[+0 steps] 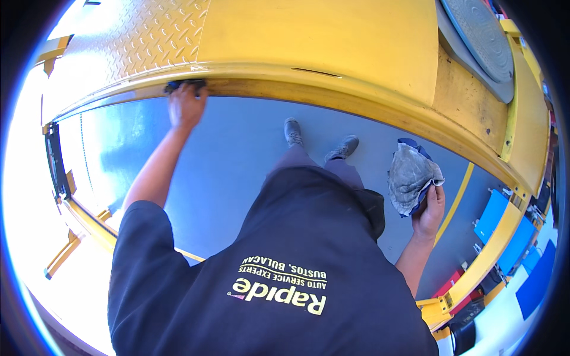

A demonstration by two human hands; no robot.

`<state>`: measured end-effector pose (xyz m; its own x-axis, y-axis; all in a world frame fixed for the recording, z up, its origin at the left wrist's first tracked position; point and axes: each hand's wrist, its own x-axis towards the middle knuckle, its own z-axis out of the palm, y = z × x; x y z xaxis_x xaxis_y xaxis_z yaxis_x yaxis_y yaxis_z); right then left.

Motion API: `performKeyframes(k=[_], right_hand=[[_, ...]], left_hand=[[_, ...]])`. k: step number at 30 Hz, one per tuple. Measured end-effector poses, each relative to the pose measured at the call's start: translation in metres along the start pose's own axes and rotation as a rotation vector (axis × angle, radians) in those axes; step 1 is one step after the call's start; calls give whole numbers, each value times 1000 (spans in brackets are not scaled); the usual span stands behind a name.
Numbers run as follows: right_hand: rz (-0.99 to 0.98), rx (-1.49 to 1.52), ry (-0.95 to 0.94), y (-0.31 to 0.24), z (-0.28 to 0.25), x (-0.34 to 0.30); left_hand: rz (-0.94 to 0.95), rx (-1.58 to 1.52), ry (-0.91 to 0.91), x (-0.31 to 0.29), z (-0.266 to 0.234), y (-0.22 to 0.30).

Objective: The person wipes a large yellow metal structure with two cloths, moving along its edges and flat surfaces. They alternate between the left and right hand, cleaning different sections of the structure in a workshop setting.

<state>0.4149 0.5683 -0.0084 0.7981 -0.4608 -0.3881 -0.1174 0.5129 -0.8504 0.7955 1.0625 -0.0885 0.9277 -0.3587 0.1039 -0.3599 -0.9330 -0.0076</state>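
My left hand [187, 107] is stretched out to the side rail [255, 87] of a yellow vehicle lift platform. Its fingers are closed on a small dark pad-like object [185, 83], pressed against the rail's edge; motion blur hides its exact kind. Off to the right, my right hand [430, 215] grips the lower end of a crumpled cloth rag [409, 178]. The rag is stained grey with navy blue parts and hangs in the air, apart from the platform. Some fingers of that hand are hidden behind the cloth.
Diamond-pattern plate [151, 38] covers the platform's left part; a round grey turn plate [480, 38] sits at its right end. My shoes [293, 132] stand on the blue-grey floor [237, 154], which has a yellow line [456, 199]. Blue equipment [491, 216] stands at right.
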Motion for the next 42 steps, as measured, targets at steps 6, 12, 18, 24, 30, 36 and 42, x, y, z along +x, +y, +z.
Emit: performKeyframes(k=[6,12,18,24,30,36,42], right_hand=[[-19,23,-20,7,-13,13],[-9,20,-30,-6,-28,13],[-105,-22,31,-25,-7,16],[21,-38,-21,25,105,41],[146,-32,-344,74,213,59],[38,-33,-237,73,209,40],[34,4,-43,71,174,0]], left_hand=[[187,-309,-79,-24,-8,167],[476,-701,-198,-28,-6,382],[453,-786,-121,-17,-1,349],[380,-602,-51,-10,8,190],[292,-403,-80,5,6,-14],[-32,-8,-183,30,-22,-189],[-23,-47,-171,34,-4,-197]])
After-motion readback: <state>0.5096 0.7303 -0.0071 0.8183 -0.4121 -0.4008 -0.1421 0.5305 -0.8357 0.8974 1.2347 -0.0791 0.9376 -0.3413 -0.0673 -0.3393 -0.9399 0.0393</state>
